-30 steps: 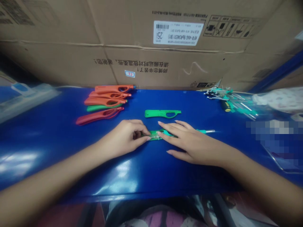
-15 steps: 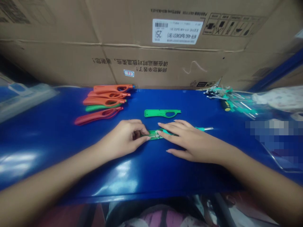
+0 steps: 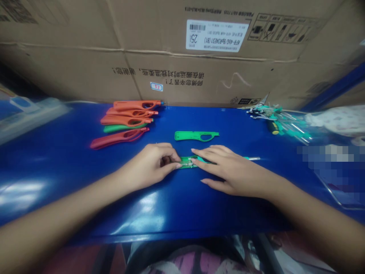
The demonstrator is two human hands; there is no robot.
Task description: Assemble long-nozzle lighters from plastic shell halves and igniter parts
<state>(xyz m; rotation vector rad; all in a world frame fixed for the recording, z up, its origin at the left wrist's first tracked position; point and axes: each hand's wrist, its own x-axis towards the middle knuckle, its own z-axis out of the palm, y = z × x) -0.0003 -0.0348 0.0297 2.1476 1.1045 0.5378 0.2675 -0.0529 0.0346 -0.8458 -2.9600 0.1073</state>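
A green lighter body (image 3: pixel 186 162) with its inner parts showing lies flat on the blue table (image 3: pixel 182 201), its metal nozzle (image 3: pixel 252 158) poking out to the right. My left hand (image 3: pixel 152 165) is curled with its fingers pinched on the body's left end. My right hand (image 3: pixel 228 167) lies flat over the middle, fingers stretched out and pressing down on it. A separate green shell half (image 3: pixel 196 135) rests just behind the hands.
A stack of orange lighter shells (image 3: pixel 129 118) with one green one sits at the back left. Green-handled metal parts (image 3: pixel 278 121) lie in a heap at the back right. A large cardboard box (image 3: pixel 182 49) walls off the table's far side.
Both hands stay on the green lighter body in nearly the same place; only the view shifts slightly.
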